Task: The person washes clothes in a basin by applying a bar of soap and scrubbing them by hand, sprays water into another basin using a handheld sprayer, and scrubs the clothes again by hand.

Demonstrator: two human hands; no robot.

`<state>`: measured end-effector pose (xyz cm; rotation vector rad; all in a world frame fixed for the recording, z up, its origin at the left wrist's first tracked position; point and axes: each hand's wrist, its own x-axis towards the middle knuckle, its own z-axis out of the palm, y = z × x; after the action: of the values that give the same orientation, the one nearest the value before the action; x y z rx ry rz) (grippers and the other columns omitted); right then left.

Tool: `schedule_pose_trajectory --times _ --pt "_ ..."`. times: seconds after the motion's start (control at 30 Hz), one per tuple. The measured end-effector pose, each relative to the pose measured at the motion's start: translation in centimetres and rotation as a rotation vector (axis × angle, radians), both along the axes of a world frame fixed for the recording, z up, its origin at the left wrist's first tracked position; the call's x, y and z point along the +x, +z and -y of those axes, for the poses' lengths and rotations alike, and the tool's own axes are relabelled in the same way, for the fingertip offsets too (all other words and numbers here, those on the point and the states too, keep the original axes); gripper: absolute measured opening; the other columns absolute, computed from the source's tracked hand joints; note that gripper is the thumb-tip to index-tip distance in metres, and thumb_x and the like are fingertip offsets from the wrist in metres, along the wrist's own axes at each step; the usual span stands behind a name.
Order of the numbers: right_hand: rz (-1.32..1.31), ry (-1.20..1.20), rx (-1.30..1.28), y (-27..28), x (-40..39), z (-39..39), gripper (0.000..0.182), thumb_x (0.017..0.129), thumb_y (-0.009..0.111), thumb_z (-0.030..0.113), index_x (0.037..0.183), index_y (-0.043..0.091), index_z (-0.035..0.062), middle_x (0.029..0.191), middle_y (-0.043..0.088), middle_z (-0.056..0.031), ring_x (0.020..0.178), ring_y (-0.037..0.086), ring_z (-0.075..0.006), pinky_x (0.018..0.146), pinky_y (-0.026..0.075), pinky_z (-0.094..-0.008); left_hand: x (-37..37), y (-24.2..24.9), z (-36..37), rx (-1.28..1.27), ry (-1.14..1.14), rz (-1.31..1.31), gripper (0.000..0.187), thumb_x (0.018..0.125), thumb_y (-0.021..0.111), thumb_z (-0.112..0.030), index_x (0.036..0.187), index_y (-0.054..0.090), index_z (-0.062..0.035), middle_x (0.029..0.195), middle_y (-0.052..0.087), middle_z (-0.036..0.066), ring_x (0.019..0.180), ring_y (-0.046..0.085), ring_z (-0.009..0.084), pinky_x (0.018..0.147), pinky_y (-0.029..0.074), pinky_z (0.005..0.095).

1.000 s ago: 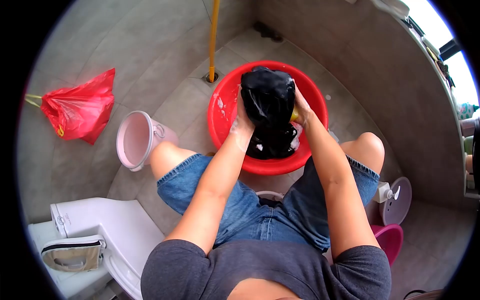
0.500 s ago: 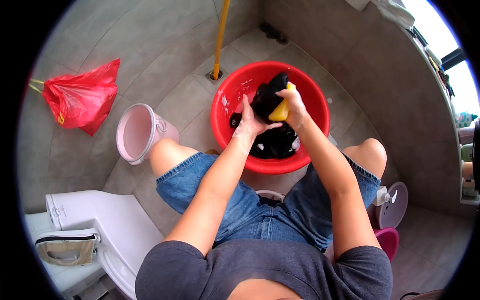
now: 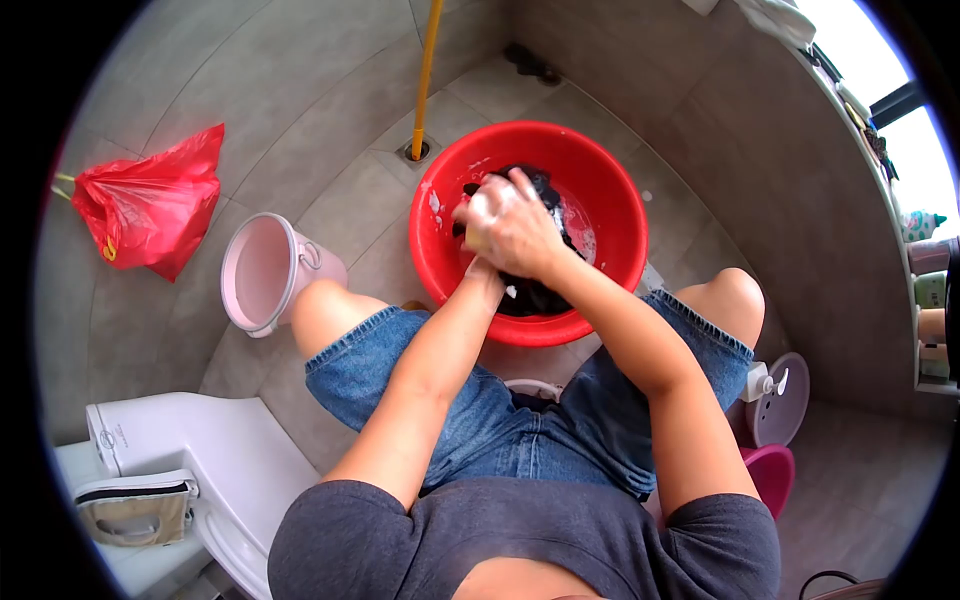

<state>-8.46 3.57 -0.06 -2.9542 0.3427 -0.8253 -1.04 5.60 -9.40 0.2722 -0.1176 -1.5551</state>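
A red basin [image 3: 625, 200] holds wet black clothes [image 3: 535, 297] with some white suds. My right hand [image 3: 525, 232], partly foamy, reaches across my left hand above the clothes, its fingers curled. A small pale part of a yellow, soap-like bar [image 3: 478, 241] shows under that palm; most of it is covered. Low behind it is my left hand [image 3: 484, 270], of which little more than the thumb side and wrist can be seen. Its fingers are hidden, so what they hold cannot be made out.
Left of the basin a pink bucket [image 3: 232, 275] lies tilted near my knee. A red plastic bag [image 3: 155, 205] hangs by the wall. A yellow pole [image 3: 426, 80] stands in a floor drain. White toilet [image 3: 240, 435] lower left; pump bottle [image 3: 762, 384] at right.
My right hand has swung left and down with the yellow bar, now overlapping my left hand. My left hand, spread open before, is mostly covered. The view has shifted slightly.
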Motion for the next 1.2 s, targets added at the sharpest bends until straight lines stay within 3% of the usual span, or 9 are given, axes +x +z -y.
schedule_pose_trajectory --times 0.2,0.3,0.4,0.57,0.7,0.8,0.9,1.03,1.2 --pt "-0.032 -0.573 0.905 -0.4 -0.8 5.2 0.059 0.083 0.053 0.059 0.123 0.049 0.0163 0.113 0.058 -0.0222 0.107 0.057 -0.0391 0.092 0.044 -0.0465 -1.0 1.8 0.4 -0.093 -0.027 -0.005 0.035 0.098 0.034 -0.032 0.120 0.052 -0.0104 0.120 0.056 0.007 0.115 0.050 0.0221 0.103 0.036 0.0385" --pt "-0.059 -0.344 0.443 2.9 -0.5 -0.6 0.054 0.084 0.055 0.055 0.119 0.053 0.0141 0.109 0.057 -0.0252 0.102 0.058 -0.0380 0.084 0.049 -0.0457 0.3 1.5 0.2 -0.093 0.006 0.056 0.034 0.098 0.034 -0.031 0.118 0.052 -0.0098 0.118 0.057 0.007 0.112 0.052 0.0220 0.100 0.039 0.0374" --pt "-0.008 -0.298 0.534 0.6 0.0 1.2 0.049 0.086 0.055 0.049 0.119 0.054 0.0132 0.110 0.057 -0.0248 0.103 0.058 -0.0376 0.088 0.047 -0.0447 0.2 0.8 0.3 -0.047 0.049 0.113 0.033 0.097 0.035 -0.030 0.116 0.053 -0.0092 0.115 0.057 0.006 0.108 0.054 0.0218 0.097 0.042 0.0362" --pt "0.269 -0.533 1.154 -5.7 -1.6 8.7 0.048 0.088 0.060 0.034 0.125 0.047 0.0077 0.108 0.061 -0.0165 0.104 0.059 -0.0270 0.089 0.046 -0.0360 -0.7 2.1 0.7 0.122 0.035 0.038 0.041 0.098 0.036 -0.028 0.130 0.046 -0.0048 0.129 0.053 0.011 0.117 0.052 0.0233 0.102 0.039 0.0370" --pt "0.850 -0.300 2.002 -5.0 -4.3 11.8 0.036 0.091 0.058 0.020 0.123 0.048 0.0084 0.103 0.062 -0.0146 0.092 0.063 -0.0248 0.077 0.055 -0.0395 0.4 3.3 0.5 0.056 0.187 0.313 0.049 0.093 0.036 -0.014 0.141 0.036 -0.0044 0.134 0.050 0.011 0.119 0.052 0.0230 0.105 0.038 0.0382" --pt "0.953 -0.022 2.102 -4.5 -5.3 13.2 0.039 0.092 0.060 0.025 0.125 0.046 0.0078 0.104 0.062 -0.0147 0.088 0.064 -0.0244 0.074 0.056 -0.0374 2.3 2.8 0.9 -0.024 0.206 0.360 0.037 0.096 0.047 -0.022 0.127 0.050 -0.0026 0.121 0.059 0.012 0.108 0.059 0.0233 0.096 0.047 0.0369" --pt "0.832 0.076 1.938 -3.5 -4.5 11.8 0.042 0.091 0.061 0.028 0.125 0.047 0.0072 0.104 0.062 -0.0139 0.085 0.064 -0.0219 0.072 0.056 -0.0347 2.7 3.6 0.8 -0.049 0.138 0.184 0.037 0.095 0.050 -0.036 0.109 0.062 -0.0032 0.105 0.066 0.009 0.097 0.063 0.0200 0.091 0.049 0.0344" --pt "0.481 -0.407 1.394 -3.2 -0.5 7.9 0.059 0.086 0.062 0.047 0.128 0.046 0.0087 0.103 0.060 -0.0096 0.096 0.059 -0.0191 0.084 0.048 -0.0327 2.1 3.0 0.9 -0.040 0.112 0.069 0.036 0.097 0.048 -0.040 0.095 0.063 -0.0074 0.091 0.066 0.004 0.085 0.063 0.0175 0.081 0.051 0.0323" --pt "0.123 -0.476 0.693 1.7 0.6 0.4 0.051 0.084 0.058 0.048 0.124 0.050 0.0170 0.117 0.051 -0.0233 0.107 0.053 -0.0390 0.090 0.043 -0.0441 1.4 1.0 0.5 -0.118 0.119 0.091 0.047 0.093 0.045 -0.048 0.121 0.052 -0.0107 0.115 0.054 0.008 0.116 0.048 0.0225 0.101 0.038 0.0370"
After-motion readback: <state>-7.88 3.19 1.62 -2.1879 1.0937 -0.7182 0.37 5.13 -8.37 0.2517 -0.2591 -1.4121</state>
